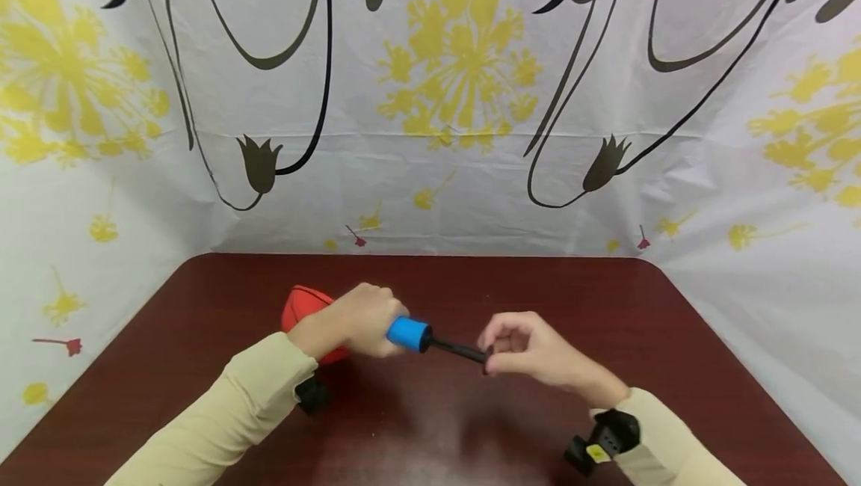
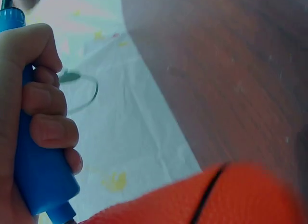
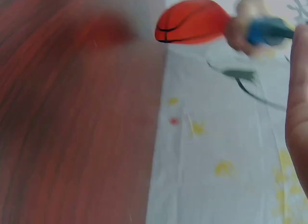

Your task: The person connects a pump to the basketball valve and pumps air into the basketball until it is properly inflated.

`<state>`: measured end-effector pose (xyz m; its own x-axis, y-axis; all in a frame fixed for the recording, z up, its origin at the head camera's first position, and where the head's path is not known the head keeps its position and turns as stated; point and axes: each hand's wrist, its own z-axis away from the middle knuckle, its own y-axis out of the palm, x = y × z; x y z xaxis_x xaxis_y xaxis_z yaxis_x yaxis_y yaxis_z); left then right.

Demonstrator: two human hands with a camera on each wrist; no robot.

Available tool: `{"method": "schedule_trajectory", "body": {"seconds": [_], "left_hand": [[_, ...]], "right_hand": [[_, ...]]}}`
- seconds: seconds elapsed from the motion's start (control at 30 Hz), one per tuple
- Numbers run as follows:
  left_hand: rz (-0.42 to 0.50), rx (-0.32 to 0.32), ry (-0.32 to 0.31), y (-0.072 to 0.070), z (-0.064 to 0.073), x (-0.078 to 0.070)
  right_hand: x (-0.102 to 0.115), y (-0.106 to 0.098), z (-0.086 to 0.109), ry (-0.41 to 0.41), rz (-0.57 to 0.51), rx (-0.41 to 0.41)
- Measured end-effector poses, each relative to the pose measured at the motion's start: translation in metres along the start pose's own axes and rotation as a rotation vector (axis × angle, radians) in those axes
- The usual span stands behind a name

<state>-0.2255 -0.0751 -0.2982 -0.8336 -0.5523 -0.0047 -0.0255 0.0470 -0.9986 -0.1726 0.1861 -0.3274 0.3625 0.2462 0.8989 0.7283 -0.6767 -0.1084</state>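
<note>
A blue hand pump [image 1: 408, 334] lies across my left hand [image 1: 372, 319], whose fingers curl round its barrel. From the barrel a black rod [image 1: 460, 351] extends toward my right hand [image 1: 528, 351], which pinches the dark handle at its end between thumb and fingers. Behind the left hand shows a red ball [image 1: 303, 305] with black lines, its shape slack and creased. In the left wrist view, the pump's narrow blue tip points down to the ball [image 2: 250, 195], right at its surface. The right wrist view shows the ball [image 3: 192, 22] beside the left hand, above the table.
The dark reddish-brown table [image 1: 430, 441] spreads below both hands. Round its far and side edges hangs a white sheet [image 1: 377, 172] printed with yellow and grey flowers. Each wrist wears a small black camera, such as the right one [image 1: 615, 430].
</note>
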Motion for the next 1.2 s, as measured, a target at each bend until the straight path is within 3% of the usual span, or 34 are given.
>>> {"method": "schedule_trajectory", "body": {"seconds": [0.17,0.23,0.43,0.57,0.7,0.83,1.03,1.2], "left_hand": [[-0.033,-0.014,-0.052,-0.002,0.005,0.008],[-0.025,-0.006,-0.045,-0.002,0.002,0.007],[-0.045,0.017,-0.031,0.001,-0.012,-0.005],[-0.066,0.014,-0.019,0.001,-0.015,-0.010],[-0.007,-0.003,-0.010,0.005,-0.011,-0.006],[0.027,-0.032,-0.016,0.008,0.000,0.002],[-0.005,-0.046,-0.065,0.004,0.014,0.011],[-0.056,-0.029,-0.050,0.002,0.005,0.004]], "right_hand": [[0.009,-0.010,0.016,0.032,-0.114,0.041],[0.004,-0.010,0.012,0.017,-0.068,0.042],[-0.016,-0.002,-0.017,-0.012,0.217,0.035],[-0.018,0.003,-0.022,0.008,0.242,0.015],[-0.010,0.003,-0.021,0.041,0.269,-0.015],[0.002,-0.004,-0.016,0.063,0.235,0.041],[0.010,-0.016,-0.002,0.050,0.031,0.129],[-0.006,-0.011,-0.016,0.013,0.147,0.100]]}}
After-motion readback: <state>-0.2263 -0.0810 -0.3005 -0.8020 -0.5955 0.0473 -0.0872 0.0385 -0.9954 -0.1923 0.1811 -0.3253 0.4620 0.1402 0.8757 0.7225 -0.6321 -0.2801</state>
